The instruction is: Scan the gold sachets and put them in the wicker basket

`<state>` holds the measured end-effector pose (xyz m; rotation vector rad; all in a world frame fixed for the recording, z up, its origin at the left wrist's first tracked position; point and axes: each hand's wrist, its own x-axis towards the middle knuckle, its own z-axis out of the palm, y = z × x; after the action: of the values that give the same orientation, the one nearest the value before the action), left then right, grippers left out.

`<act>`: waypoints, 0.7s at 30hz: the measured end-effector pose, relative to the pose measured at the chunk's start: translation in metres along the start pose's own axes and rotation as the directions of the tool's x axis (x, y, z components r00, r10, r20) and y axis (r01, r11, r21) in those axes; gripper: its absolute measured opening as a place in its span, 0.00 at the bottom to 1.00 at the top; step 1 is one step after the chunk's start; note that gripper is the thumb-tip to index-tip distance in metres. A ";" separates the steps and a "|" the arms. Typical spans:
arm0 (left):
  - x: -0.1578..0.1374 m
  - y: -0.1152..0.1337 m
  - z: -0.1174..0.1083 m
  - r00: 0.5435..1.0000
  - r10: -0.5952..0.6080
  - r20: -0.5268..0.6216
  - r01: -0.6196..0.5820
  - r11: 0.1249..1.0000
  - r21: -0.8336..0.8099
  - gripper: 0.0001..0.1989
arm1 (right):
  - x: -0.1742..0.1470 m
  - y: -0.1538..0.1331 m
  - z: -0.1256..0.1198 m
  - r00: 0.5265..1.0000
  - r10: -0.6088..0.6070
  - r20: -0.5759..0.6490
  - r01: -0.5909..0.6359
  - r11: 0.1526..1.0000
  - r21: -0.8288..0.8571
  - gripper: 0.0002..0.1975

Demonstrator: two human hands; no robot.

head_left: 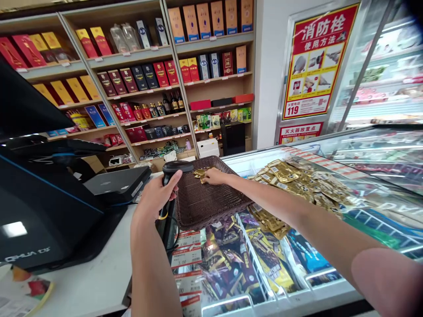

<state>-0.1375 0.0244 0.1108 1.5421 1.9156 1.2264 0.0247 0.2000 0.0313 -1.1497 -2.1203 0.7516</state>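
My left hand [157,193] is wrapped round the handle of a black handheld barcode scanner [180,166], its head pointing right over the rim of a dark brown woven basket [208,207]. Inside the basket, toward its far side, lie a few small gold foil packets [199,173]. My right hand [214,176] reaches in from the right, its fingers closed on one of these packets. The fingertips are partly hidden. A large pile of similar gold packets [284,171] covers the glass top of the freezer [297,293] under my right forearm.
A black checkout terminal [42,215] and a flat black device [115,180] stand on the white counter [86,281] at left. Price labels [187,257] line the freezer's left edge. Behind are shelves [139,94] of boxed goods and a red fire-hydrant poster [319,61].
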 end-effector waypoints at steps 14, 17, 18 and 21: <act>0.002 0.014 0.032 0.988 0.116 0.102 -0.110 0.992 -0.055 0.28 | -0.086 0.070 -0.080 0.781 -0.132 -0.611 -0.020 0.972 -0.235 0.12; 0.004 0.015 0.037 0.988 0.121 0.097 -0.117 0.992 -0.052 0.27 | -0.087 0.071 -0.080 0.818 -0.152 -0.555 0.027 0.974 -0.227 0.14; 0.004 0.015 0.038 0.988 0.119 0.101 -0.115 0.992 -0.043 0.27 | -0.087 0.071 -0.080 0.827 -0.147 -0.543 0.031 0.976 -0.217 0.14; 0.003 0.018 0.040 0.986 0.111 0.127 -0.109 0.994 -0.018 0.27 | -0.086 0.068 -0.084 0.843 -0.096 -0.529 -0.001 0.983 -0.182 0.08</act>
<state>-0.0978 0.0425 0.1037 1.6978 1.7611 1.1504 0.1595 0.1726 0.0169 -1.2198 -1.7457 0.1768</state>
